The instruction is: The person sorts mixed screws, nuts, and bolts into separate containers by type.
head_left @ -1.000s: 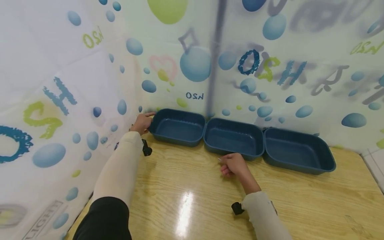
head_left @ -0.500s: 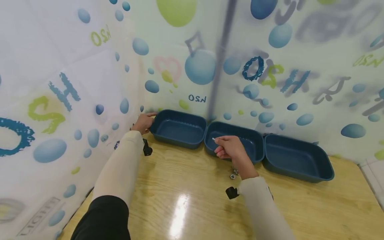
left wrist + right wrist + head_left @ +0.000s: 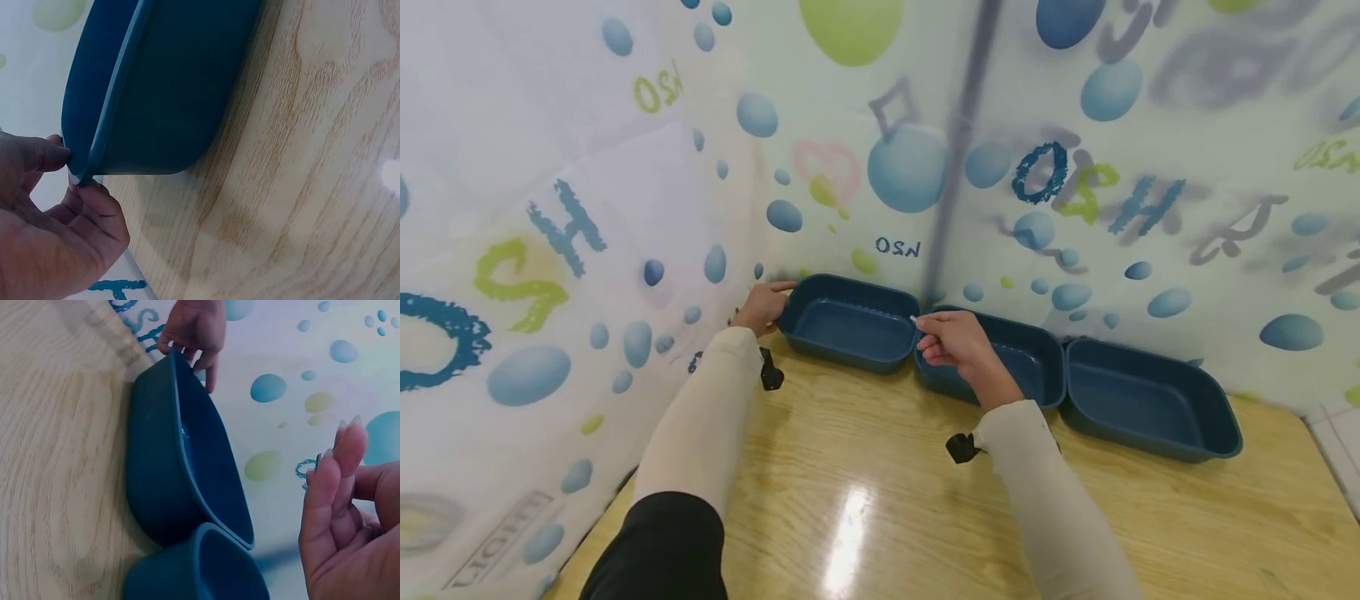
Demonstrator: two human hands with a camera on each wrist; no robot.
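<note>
My left hand (image 3: pixel 761 308) pinches the rim at the left end of the left blue bin (image 3: pixel 838 353); in the left wrist view the thumb and fingers sit on either side of that rim. My right hand (image 3: pixel 957 340) is raised over the left part of the middle blue bin (image 3: pixel 1047 367). Between its thumb and forefinger is a small, pale, shiny piece (image 3: pixel 914 319), its tip near where the two bins meet. In the right wrist view this piece is mostly hidden by the fingers, so its kind is unclear.
A third blue bin (image 3: pixel 1150 408) stands at the right end of the row. The bins stand against a patterned curtain (image 3: pixel 827 125) at the back of a wooden table (image 3: pixel 805 467). Another curtain side (image 3: pixel 587 275) borders the left. My right forearm covers part of the table.
My right hand has risen from the table before the middle bin and moved left and away over it with the small piece. Small metal parts seen earlier are now hidden. The left hand stays put.
</note>
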